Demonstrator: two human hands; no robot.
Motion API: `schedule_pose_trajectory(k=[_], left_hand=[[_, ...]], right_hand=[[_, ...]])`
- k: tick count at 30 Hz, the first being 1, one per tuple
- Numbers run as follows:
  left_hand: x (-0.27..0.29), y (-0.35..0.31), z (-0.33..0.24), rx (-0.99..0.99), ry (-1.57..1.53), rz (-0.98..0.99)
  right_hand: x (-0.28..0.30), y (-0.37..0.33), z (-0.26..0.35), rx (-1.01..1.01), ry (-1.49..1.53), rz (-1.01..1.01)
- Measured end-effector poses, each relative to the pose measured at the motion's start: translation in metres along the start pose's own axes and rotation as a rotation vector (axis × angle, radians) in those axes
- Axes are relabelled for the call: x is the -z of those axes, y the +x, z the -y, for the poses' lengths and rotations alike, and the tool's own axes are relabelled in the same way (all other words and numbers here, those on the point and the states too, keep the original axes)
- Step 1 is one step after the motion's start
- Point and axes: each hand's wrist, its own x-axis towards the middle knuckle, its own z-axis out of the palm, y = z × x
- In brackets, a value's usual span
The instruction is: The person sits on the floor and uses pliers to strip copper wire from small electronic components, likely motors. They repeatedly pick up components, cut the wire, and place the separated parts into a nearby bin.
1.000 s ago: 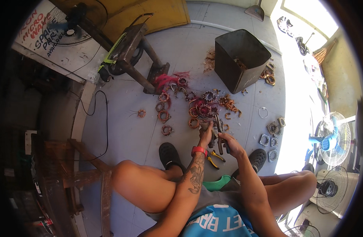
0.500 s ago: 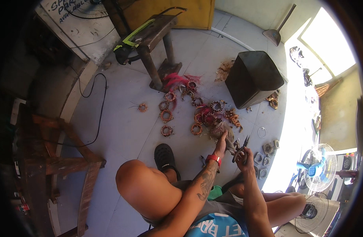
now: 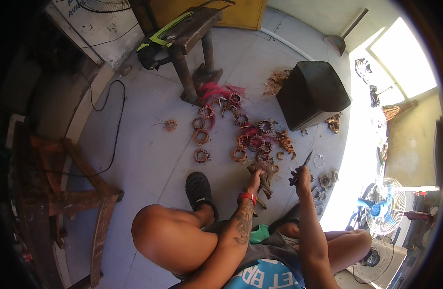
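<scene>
My left hand, with a red band at the wrist, is closed on a crumpled brown-grey cloth low over the floor. To its right, my right hand is closed around pliers, whose dark jaws point up and away. A dark, lumpy, toothed piece shows at the left side of that hand; its exact kind is unclear. Just beyond the cloth lie several copper-wound motor stators with pink wire strands among them. More wound rings form a row to the left.
A dark square metal bin stands at the far right. Beyond the stators is a metal stand with a green-framed saw. A wooden frame is at left, bare stator cores and a blue fan at right.
My hands have moved apart: the left shifts left with the cloth, the right goes right with the pliers. The toothed piece now shows at my right hand. The whole view has shifted slightly.
</scene>
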Motion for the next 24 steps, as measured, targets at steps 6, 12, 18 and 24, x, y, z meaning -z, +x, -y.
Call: schedule_pose_trajectory(k=[6,12,18,24], left_hand=[[0.008,0.004,0.015,0.204,-0.183,0.046],[0.010,-0.010,0.008,0.251,-0.320,0.077],[0.011,-0.009,0.006,0.262,-0.447,0.093],[0.018,-0.016,-0.024,0.150,-0.752,0.111]], right_hand=[[-0.185,-0.040,0.047,0.893,-1.358,0.477],[-0.304,-0.043,0.037,1.597,-1.873,0.338],[-0.339,-0.035,0.017,1.638,-2.261,0.270],[-0.257,-0.041,0.078,1.457,-1.967,0.418]])
